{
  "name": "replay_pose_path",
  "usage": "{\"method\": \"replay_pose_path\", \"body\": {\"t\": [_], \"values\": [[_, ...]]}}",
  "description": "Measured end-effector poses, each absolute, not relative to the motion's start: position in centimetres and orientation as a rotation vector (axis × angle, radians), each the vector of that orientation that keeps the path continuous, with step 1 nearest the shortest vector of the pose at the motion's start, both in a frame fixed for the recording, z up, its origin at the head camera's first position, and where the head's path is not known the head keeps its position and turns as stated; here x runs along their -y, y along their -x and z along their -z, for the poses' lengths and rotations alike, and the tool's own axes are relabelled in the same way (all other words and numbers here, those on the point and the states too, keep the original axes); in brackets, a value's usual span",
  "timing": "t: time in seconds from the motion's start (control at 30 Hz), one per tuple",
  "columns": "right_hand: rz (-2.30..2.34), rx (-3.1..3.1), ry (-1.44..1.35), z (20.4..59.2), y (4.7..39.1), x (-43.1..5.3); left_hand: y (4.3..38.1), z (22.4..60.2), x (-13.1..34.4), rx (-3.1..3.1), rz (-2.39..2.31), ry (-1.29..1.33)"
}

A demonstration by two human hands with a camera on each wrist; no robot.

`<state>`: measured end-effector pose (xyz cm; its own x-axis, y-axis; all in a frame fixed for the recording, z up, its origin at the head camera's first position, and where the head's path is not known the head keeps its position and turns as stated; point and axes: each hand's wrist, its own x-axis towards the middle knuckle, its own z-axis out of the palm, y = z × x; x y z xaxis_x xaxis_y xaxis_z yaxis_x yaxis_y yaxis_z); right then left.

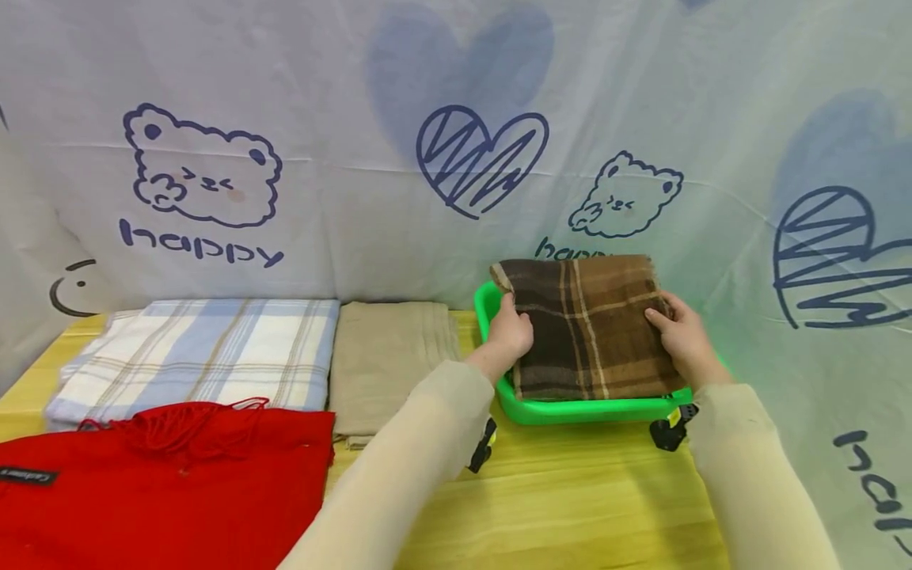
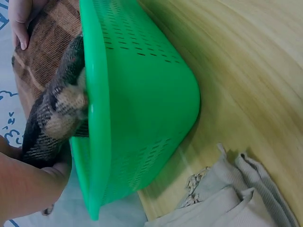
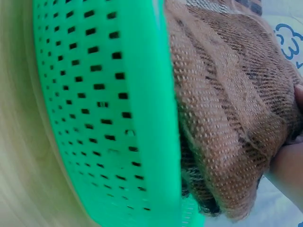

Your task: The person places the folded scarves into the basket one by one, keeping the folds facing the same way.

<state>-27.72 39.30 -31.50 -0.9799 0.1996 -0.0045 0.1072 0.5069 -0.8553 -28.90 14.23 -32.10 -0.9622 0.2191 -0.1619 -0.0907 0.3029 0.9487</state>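
A folded brown plaid scarf (image 1: 591, 332) lies tilted in the mouth of a green plastic basket (image 1: 570, 412), its far edge above the rim. My left hand (image 1: 507, 336) grips the scarf's left edge, thumb on top. On the opposite edge, my right hand (image 1: 684, 336) pinches the cloth between thumb and fingers. The left wrist view shows the scarf's thick folded edge (image 2: 52, 118) just inside the basket rim (image 2: 97, 113). In the right wrist view the brown folds (image 3: 227, 109) bulge beside the perforated wall (image 3: 94, 104); most of that hand is out of frame.
Left of the basket lies a folded beige cloth (image 1: 392, 364), then a white and blue plaid cloth (image 1: 207, 352). A red fringed scarf (image 1: 178, 483) covers the near left of the yellow wood-grain table (image 1: 584, 499). A printed curtain (image 1: 342, 95) hangs behind.
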Motion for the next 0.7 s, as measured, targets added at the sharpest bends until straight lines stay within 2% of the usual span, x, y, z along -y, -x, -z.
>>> {"method": "replay_pose_path", "body": {"t": [0.6, 0.7], "values": [[-1.403, 2.726, 0.361, 32.2, 28.2, -39.4, 30.3, 33.4, -15.8, -2.313, -1.539, -0.006], [-1.219, 2.803, 0.45, 32.0, 28.2, -39.6, 30.2, 33.1, -16.3, -2.365, -1.471, 0.031]]}}
